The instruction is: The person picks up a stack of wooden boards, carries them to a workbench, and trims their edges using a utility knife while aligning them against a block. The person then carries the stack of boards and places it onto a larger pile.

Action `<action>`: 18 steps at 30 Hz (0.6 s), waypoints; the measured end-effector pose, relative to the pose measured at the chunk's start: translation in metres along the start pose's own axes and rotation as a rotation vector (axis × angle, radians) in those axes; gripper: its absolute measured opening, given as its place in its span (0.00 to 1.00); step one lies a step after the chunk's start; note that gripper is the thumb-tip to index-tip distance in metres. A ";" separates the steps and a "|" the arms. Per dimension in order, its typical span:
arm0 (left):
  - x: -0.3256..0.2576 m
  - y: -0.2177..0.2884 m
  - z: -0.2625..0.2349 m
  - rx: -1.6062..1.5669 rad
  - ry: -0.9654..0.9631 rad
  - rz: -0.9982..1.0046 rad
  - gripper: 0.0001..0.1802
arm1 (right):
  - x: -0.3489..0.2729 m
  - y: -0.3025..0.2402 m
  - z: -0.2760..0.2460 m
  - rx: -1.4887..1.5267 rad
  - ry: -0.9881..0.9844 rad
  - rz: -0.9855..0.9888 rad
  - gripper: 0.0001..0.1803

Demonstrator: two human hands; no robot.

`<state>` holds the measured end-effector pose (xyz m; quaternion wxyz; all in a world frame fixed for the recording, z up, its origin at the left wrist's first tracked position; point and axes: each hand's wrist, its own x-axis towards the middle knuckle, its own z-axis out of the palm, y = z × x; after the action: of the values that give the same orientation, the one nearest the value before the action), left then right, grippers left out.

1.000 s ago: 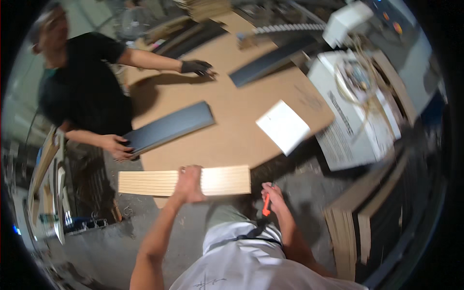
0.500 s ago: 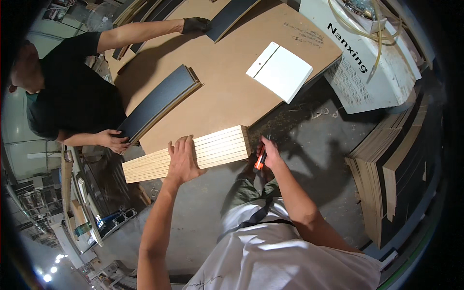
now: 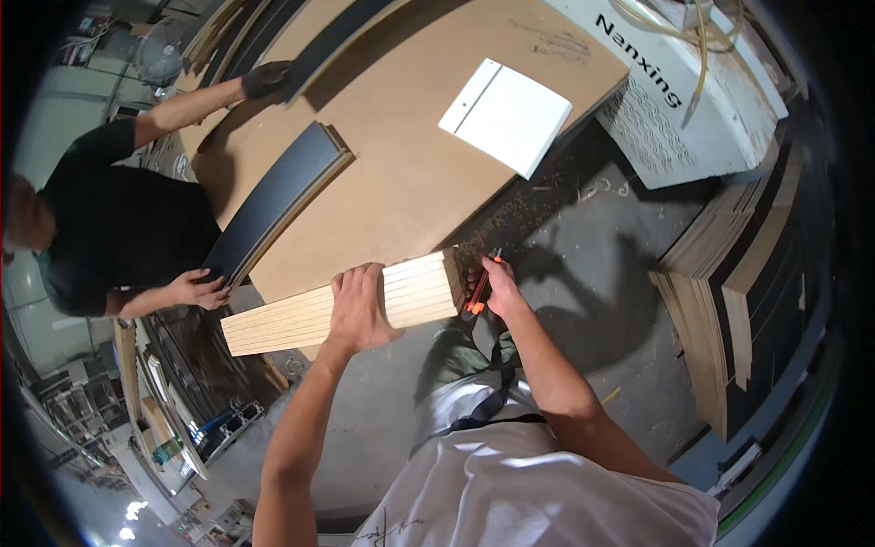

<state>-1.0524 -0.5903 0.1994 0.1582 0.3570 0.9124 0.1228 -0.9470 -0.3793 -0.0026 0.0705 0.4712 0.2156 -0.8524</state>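
A broad brown tabletop [image 3: 410, 173] in a workshop carries several boards. A white square panel [image 3: 507, 116] lies flat near its far right corner. A long dark plank [image 3: 273, 205] rests along its left edge, and another dark plank [image 3: 337, 36] lies at the far end. A pale, grooved wooden board [image 3: 346, 305] sits across the near edge. Sawdust [image 3: 538, 196] litters the grey floor [image 3: 592, 301] beside it, where stacked boards [image 3: 720, 301] stand on edge.
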 end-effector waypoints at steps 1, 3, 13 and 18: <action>-0.004 0.001 0.002 0.004 0.003 0.037 0.51 | 0.000 0.000 -0.001 0.014 0.013 0.007 0.09; -0.006 0.001 0.004 0.011 -0.029 0.043 0.49 | 0.002 0.002 0.002 -0.157 0.071 0.030 0.15; -0.011 0.002 0.005 0.080 -0.070 0.037 0.57 | 0.024 0.025 0.051 -0.136 -0.043 0.084 0.25; -0.013 0.001 0.007 0.091 -0.064 -0.006 0.58 | 0.022 0.029 0.050 -0.059 -0.069 0.082 0.26</action>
<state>-1.0399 -0.5983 0.1954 0.1713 0.3650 0.9125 0.0694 -0.9884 -0.4247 -0.0068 0.1267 0.4477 0.2187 -0.8577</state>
